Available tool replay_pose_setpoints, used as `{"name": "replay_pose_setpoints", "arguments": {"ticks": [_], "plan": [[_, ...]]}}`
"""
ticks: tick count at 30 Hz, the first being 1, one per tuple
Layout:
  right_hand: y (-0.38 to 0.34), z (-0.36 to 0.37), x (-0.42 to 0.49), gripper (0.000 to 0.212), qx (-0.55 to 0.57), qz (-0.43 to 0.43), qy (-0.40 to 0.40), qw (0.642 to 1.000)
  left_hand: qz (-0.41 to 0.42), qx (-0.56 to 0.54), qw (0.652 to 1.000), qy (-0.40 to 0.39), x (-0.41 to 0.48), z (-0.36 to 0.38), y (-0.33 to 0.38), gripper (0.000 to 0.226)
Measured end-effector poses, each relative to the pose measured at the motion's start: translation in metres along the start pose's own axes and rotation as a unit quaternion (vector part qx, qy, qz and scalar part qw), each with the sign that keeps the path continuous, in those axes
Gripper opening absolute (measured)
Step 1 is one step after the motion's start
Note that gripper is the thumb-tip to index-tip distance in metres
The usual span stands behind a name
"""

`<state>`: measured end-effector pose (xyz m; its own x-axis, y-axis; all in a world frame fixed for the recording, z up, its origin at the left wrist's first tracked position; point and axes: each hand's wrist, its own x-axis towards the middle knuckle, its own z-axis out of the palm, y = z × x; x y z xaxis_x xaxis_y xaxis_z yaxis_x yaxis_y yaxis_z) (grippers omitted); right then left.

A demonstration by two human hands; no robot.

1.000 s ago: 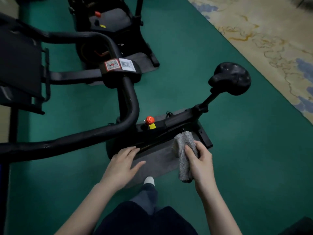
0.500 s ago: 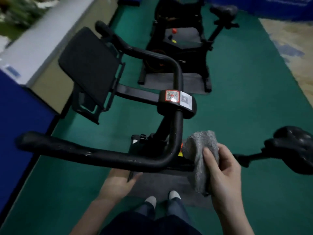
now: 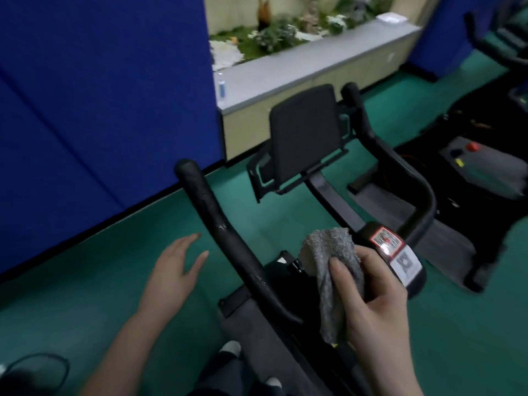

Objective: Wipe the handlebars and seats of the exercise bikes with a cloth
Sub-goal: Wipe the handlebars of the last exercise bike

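Note:
A black exercise bike stands right in front of me. Its near handlebar (image 3: pixel 225 232) runs from upper left down toward the stem. The far handlebar (image 3: pixel 397 167) curves behind a black console panel (image 3: pixel 305 132). My right hand (image 3: pixel 374 307) is shut on a grey cloth (image 3: pixel 331 267), held just right of the near bar beside the stickered stem clamp (image 3: pixel 400 255). My left hand (image 3: pixel 174 270) hovers open to the left of the near bar, not touching it. The seat is out of view.
A blue partition (image 3: pixel 100 110) stands at the left. A grey-topped counter (image 3: pixel 308 67) with plants lies behind. A second bike with a red knob (image 3: pixel 471 147) stands at the right, on green floor (image 3: pixel 445 332). My feet show at the bottom.
The view has swung left and up, away from the seat. My right hand with the cloth has risen beside the stem clamp. My left hand has moved out from under the near bar to its left.

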<state>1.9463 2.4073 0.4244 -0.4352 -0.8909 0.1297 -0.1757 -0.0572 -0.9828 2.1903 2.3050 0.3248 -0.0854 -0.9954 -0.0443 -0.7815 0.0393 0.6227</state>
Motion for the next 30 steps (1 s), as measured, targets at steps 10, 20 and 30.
{"name": "replay_pose_setpoints", "arguments": {"ticks": [10,20,30], "plan": [[-0.042,0.095,0.058,0.015,-0.059,-0.188,-0.126,0.972,0.042,-0.177,0.972,0.149,0.024,-0.051,0.033,0.041],[-0.064,0.180,0.129,0.015,-0.225,-0.319,-0.231,0.891,0.026,-0.383,0.913,0.138,0.040,-0.054,0.048,0.026],[-0.060,0.188,0.134,0.021,-0.300,-0.202,-0.252,0.897,-0.003,-0.522,0.848,0.090,0.045,-0.056,0.049,0.031]]}}
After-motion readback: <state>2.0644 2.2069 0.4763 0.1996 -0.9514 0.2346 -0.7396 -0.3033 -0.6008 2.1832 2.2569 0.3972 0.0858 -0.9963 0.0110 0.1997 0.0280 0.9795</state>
